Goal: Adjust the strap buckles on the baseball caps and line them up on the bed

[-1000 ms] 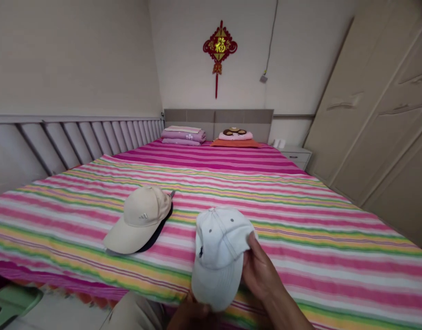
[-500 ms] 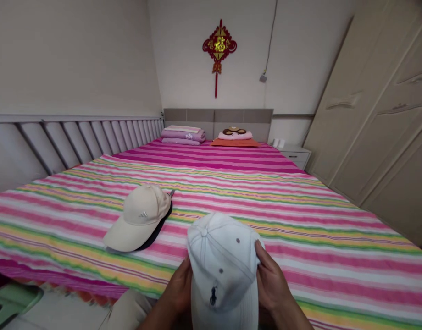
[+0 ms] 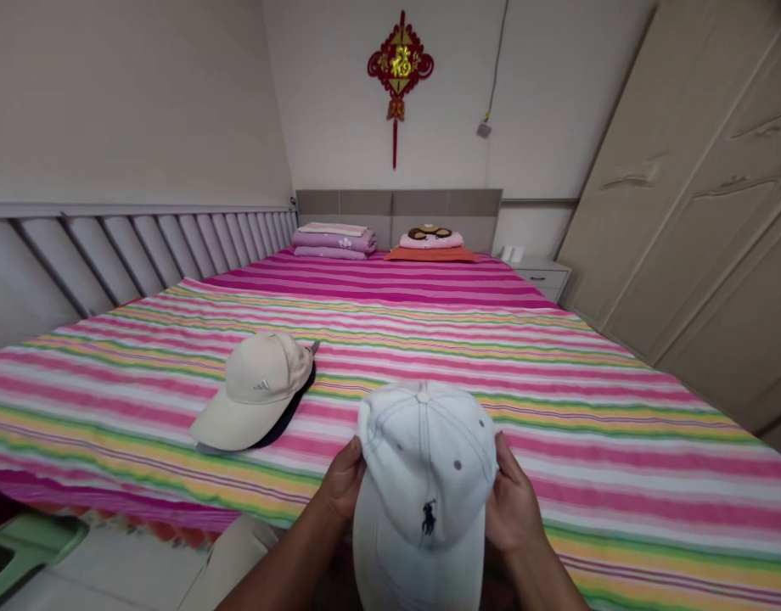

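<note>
A white baseball cap (image 3: 422,475) with a small dark embroidered logo is held up at the near edge of the bed, its brim pointing down toward me. My left hand (image 3: 345,479) grips its left side, thumb on the outside. On the opposite side my right hand (image 3: 513,501) holds the cap's edge, with the fingers partly hidden behind it. Left of my hands, a beige baseball cap (image 3: 266,378) lies on the striped bedspread, brim toward the lower left. Something dark, apparently another cap, shows beneath it.
The striped bedspread (image 3: 587,441) covers the bed. Folded purple bedding (image 3: 333,242) and an orange and pink pile (image 3: 432,246) lie by the headboard (image 3: 447,208). A green stool (image 3: 37,543) stands at lower left. A white nightstand (image 3: 543,276) and wardrobe (image 3: 677,212) are on the right.
The white cap has turned so its logo front faces me more squarely, and it has shifted slightly right. My left hand has moved up along its side. The beige cap stays put.
</note>
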{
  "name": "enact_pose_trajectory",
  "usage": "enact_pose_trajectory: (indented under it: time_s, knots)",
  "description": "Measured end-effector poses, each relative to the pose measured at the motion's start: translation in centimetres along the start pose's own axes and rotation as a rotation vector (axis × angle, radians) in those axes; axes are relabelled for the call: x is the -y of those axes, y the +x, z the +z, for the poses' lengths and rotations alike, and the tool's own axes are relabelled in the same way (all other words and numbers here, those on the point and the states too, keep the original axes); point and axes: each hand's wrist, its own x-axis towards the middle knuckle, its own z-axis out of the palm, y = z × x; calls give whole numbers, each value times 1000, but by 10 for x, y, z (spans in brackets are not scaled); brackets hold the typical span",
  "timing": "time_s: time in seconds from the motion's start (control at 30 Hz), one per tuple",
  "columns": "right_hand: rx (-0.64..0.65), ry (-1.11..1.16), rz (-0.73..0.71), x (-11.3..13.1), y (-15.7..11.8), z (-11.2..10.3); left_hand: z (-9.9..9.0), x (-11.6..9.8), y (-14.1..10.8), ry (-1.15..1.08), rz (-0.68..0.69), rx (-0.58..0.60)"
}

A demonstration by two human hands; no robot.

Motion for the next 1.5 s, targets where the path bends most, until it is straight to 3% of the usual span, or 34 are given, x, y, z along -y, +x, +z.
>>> enact_pose_trajectory:
  time_s: [0.2, 0.37, 0.5, 0.73, 0.87, 1.17, 1.33, 1.5]
  knots:
    - [-4, 132, -70, 6, 7, -7, 23, 4, 7, -151, 162, 50]
    - [68, 188, -26, 4, 8, -13, 22, 14, 8, -317, 230, 43]
    - [94, 221, -31, 2, 8, -15, 20, 19, 10, -349, 201, -37]
    - [144, 194, 5, -4, 9, -22, 38, 23, 17, -327, 96, -95]
    - [98, 150, -20, -7, 8, -31, 36, 19, 18, -324, 27, -47]
    - [21, 119, -6, -3, 5, -34, 35, 9, 17, -286, 73, 12]
    - [62, 56, 61, -6, 3, -36, 32, 8, 14, -234, 35, 161]
    - [101, 32, 77, -5, 0, -42, 31, 7, 17, -207, -33, 157]
